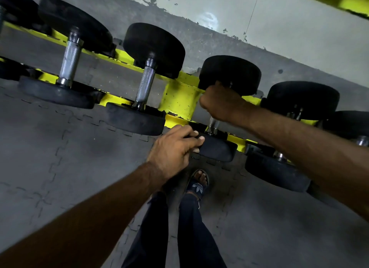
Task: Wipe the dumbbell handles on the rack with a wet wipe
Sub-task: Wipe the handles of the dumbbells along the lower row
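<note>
Head view: the dumbbell handle [213,125] sat in the right hand [221,106], fingers curled round it, any wipe hidden inside. Just below, the left hand [173,150] gripped the near head [217,151], likely steadying it on the yellow rack [179,100].

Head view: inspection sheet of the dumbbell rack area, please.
Surface: yellow metal rack, paint chipped, carrying the dumbbells.
Job's things: black rubber-headed dumbbell in hand, only the lower end of its knurled steel handle showing; neighbouring dumbbells untouched; wet wipe not visible.
Clutter: nothing seen.
Hands: right hand curled round that handle; left hand grips the near head.
Cables: thin dark line on wall, wire or seam, cannot tell.
Surroundings: grey interlocking floor mats; grey wall with flaked paint; sandalled foot.
</note>
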A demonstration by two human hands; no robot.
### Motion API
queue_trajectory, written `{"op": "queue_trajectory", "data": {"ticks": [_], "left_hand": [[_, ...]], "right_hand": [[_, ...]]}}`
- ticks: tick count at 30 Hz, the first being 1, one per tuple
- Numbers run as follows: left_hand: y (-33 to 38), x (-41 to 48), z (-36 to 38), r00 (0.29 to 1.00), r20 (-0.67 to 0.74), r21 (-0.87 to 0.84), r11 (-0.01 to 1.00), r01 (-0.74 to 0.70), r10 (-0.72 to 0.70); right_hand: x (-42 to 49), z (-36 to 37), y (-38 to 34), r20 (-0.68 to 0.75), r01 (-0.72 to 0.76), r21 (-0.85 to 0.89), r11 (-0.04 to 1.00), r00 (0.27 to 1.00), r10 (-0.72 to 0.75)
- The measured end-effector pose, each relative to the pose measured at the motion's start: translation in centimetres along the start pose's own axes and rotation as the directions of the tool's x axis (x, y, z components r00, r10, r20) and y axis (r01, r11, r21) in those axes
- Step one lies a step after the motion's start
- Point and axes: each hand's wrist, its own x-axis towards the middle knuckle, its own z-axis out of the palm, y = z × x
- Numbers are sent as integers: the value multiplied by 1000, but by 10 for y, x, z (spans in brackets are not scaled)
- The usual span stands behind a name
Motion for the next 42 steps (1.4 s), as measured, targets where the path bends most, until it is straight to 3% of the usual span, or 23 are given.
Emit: {"op": "queue_trajectory", "data": {"ticks": [6,11,15,17,19,21,23,25,27,29,32,34,38,42], "left_hand": [[1,1,-2,1000,3,7,1000,-8,7],[2,2,-4,1000,7,-10,1000,-9,9],[0,2,-4,1000,20,-14,1000,-11,11],[0,2,-3,1000,23,-14,1000,-9,9],[1,2,-4,1000,23,-17,1000,-1,2],[2,2,-5,1000,25,-24,1000,3,-2],[2,3,-6,1000,30,-24,1000,5,-4],[2,4,-7,999,35,-19,1000,3,-2],[3,4,-7,1000,29,-20,1000,-5,6],[4,4,-7,1000,23,-17,1000,-6,6],[5,3,-6,1000,24,-20,1000,1,-1],[4,2,-5,1000,30,-19,1000,6,-6],[1,3,-4,999,28,-9,1000,16,-15],[2,2,-3,1000,1,-24,1000,-3,3]], "right_hand": [[-2,12,-13,182,101,255,962,972,-151],[-12,18,14,-58,80,339,937,996,-64],[-41,33,2,-177,246,263,933,963,-204],[-48,43,6,-269,218,336,916,955,-129],[-45,51,14,-380,98,446,890,921,89],[-44,55,16,-334,-85,628,774,869,366],[-48,56,8,-272,-150,712,686,842,466],[-55,59,-5,-295,-112,624,773,882,367],[-56,62,-12,-228,-20,471,882,963,143],[-45,53,-6,-149,5,337,942,988,48],[-28,28,6,-168,-189,248,950,958,234],[-15,11,2,-143,-278,88,957,947,288],[-7,-4,-21,17,-217,-72,973,976,219],[-21,5,-10,30,-108,124,986,994,105]]}}
